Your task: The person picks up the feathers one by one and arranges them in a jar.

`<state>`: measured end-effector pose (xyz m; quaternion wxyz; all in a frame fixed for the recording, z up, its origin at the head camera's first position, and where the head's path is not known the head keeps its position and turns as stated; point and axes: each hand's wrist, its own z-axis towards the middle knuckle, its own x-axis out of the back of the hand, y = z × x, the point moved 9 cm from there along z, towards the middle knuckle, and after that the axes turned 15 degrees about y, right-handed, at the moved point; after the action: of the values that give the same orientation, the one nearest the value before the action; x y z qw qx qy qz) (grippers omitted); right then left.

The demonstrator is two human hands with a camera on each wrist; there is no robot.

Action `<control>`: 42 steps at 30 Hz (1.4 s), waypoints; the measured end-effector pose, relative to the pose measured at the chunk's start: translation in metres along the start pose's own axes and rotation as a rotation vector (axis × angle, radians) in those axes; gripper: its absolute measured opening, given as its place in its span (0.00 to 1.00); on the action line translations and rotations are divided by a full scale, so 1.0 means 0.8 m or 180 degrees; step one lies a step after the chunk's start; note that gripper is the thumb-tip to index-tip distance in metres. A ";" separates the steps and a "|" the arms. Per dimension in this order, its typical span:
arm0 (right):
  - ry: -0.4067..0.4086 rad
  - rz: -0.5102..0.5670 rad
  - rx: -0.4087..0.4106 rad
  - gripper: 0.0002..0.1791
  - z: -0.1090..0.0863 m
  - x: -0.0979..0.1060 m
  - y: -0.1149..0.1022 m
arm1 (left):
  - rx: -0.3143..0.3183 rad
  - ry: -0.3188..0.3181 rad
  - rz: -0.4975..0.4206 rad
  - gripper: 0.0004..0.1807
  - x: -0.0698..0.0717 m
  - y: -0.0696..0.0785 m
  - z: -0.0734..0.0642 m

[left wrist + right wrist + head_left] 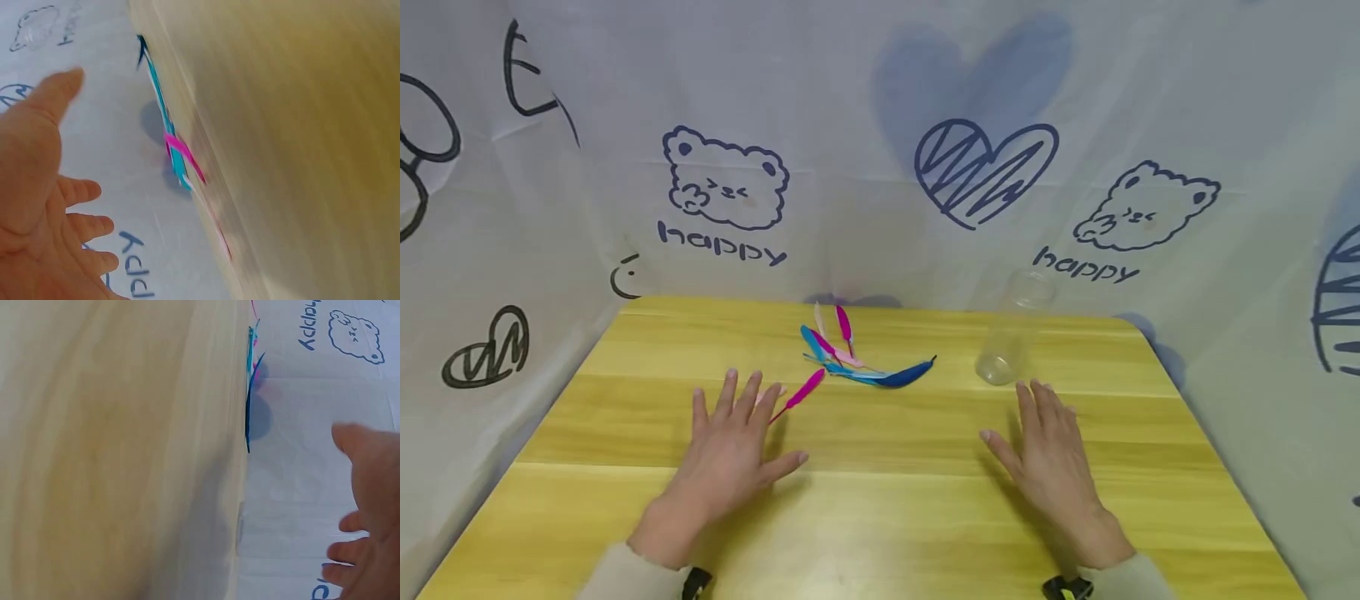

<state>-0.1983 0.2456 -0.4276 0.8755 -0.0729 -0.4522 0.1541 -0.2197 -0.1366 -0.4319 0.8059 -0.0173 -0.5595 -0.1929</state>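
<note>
Several feathers lie in a loose cluster near the back of the table: a dark blue feather (906, 376), light blue ones, and pink ones. One magenta feather (806, 389) lies nearer, beside my left hand (727, 454), whose fingers are spread and hold nothing. A pale pink feather there is partly hidden behind its fingers. To the right, a clear, see-through cup-like container (1002, 346) stands on the table, just beyond the fingertips of my right hand (1054, 462). That hand is also held out with straight fingers and no object in it. Both wrist views show the hands apart from the feathers.
The yellow wood-grain table (880, 517) has a back edge close to a white cloth (850, 167) printed with bears, hearts and lettering. More cloth hangs on the left and right sides. Each wrist wears a dark strap.
</note>
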 end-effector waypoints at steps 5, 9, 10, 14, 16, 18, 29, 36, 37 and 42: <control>0.0571 0.0309 -0.0098 0.41 0.005 0.015 0.010 | -0.0200 0.0182 -0.0324 0.52 -0.009 0.042 0.009; 0.0774 0.0500 -0.0357 0.39 0.021 0.017 0.025 | -0.0511 0.0236 -0.0565 0.52 -0.022 0.092 0.024; 0.0772 0.0529 -0.0446 0.39 0.026 0.016 0.029 | -0.0592 0.0217 -0.0598 0.52 -0.026 0.104 0.028; 0.0690 0.0568 -0.0763 0.40 0.048 0.012 0.043 | -0.0898 0.0080 -0.0687 0.51 -0.045 0.152 0.041; 0.0680 0.0539 -0.0821 0.41 0.059 0.012 0.047 | -0.0967 -0.0013 -0.0702 0.52 -0.055 0.169 0.048; 0.0710 0.0495 -0.0828 0.42 0.069 0.014 0.050 | -0.0998 -0.0071 -0.0677 0.53 -0.063 0.181 0.055; 0.0867 0.0182 -0.0686 0.47 0.121 0.035 0.062 | -0.1074 -0.0208 -0.0702 0.55 -0.087 0.225 0.087; 0.0893 -0.0020 -0.0517 0.49 0.153 0.041 0.057 | -0.1131 -0.0256 -0.0727 0.53 -0.094 0.235 0.094; 0.0890 -0.0012 -0.0540 0.50 0.156 0.041 0.058 | -0.1155 -0.0258 -0.0732 0.53 -0.095 0.237 0.094; 0.0727 0.0146 -0.0906 0.51 0.166 0.029 0.064 | -0.1278 -0.0368 -0.0793 0.52 -0.103 0.250 0.093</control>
<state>-0.3044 0.2998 -0.3460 0.8982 -0.2233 -0.3654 0.0992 -0.2448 0.0903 -0.4411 0.7229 -0.1190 -0.5529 -0.3969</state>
